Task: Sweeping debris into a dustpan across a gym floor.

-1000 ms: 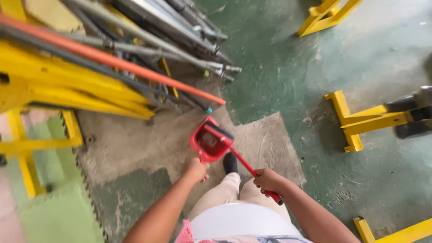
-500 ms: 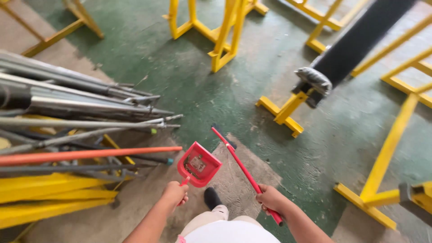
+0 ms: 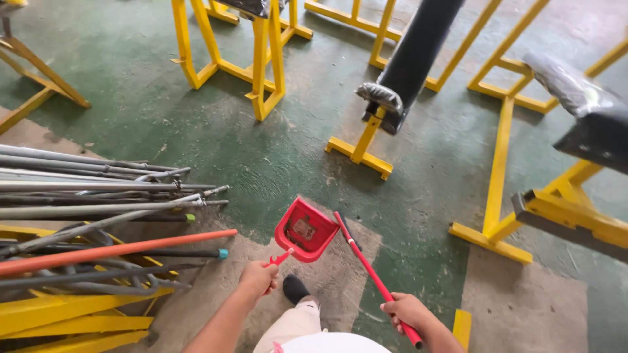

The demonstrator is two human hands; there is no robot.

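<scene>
On a worn green workshop floor (image 3: 275, 150), a person stands holding 2 red cleaning tools. Their left hand (image 3: 258, 277) is closed around the short handle of a red dustpan (image 3: 306, 230), held tilted above the floor with its open side facing up. Their right hand (image 3: 407, 312) grips the red handle of a broom (image 3: 366, 261), which slants forward past the dustpan's right edge, its far end near the pan; whether the 2 touch cannot be told. A dark shoe (image 3: 296, 288) shows below the pan. To the left, a stack of grey metal pipes (image 3: 91, 189) and 1 orange pole (image 3: 118, 250) lies across a yellow rack (image 3: 72, 314), their ends pointing toward the dustpan. Ahead and to the right stand yellow steel frames (image 3: 261, 59), 1 carrying a black padded roll (image 3: 418, 52). Bare grey concrete patches (image 3: 523, 307) break the green paint.
</scene>
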